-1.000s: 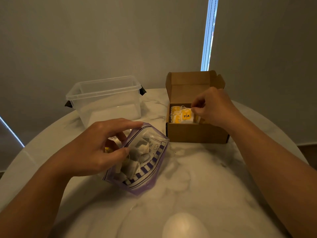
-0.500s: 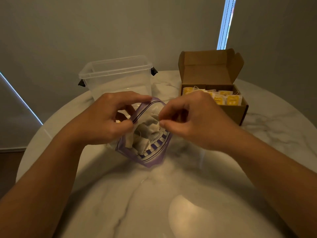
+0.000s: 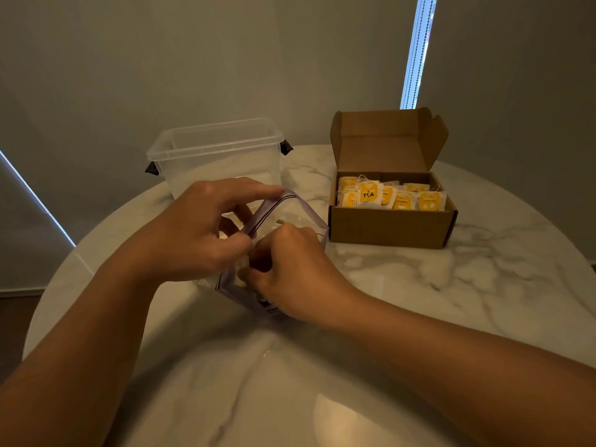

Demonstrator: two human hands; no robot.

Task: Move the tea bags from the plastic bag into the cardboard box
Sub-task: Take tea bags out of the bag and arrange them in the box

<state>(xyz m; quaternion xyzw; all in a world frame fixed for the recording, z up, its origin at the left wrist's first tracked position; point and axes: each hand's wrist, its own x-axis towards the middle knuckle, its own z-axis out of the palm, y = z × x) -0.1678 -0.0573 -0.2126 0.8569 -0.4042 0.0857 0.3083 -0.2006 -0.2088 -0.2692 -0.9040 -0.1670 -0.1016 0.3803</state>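
Note:
A clear plastic bag (image 3: 300, 211) with a purple zip rim stands open at the middle of the marble table. My left hand (image 3: 200, 230) pinches the bag's left rim between thumb and fingers. My right hand (image 3: 290, 272) reaches down into the bag's mouth with its fingers curled inside; what they hold is hidden. The open cardboard box (image 3: 390, 227) sits to the right, its lid flap upright. Several tea bags (image 3: 390, 196) with yellow tags lie in it.
A clear plastic tub (image 3: 219, 156) with black clips stands behind the bag at the back left. The round white marble table (image 3: 451, 285) has bare surface in front and to the right. A grey wall stands close behind.
My right hand has left the cardboard box, crossed to the plastic bag and gone down into its mouth. My left hand has kept its hold on the rim.

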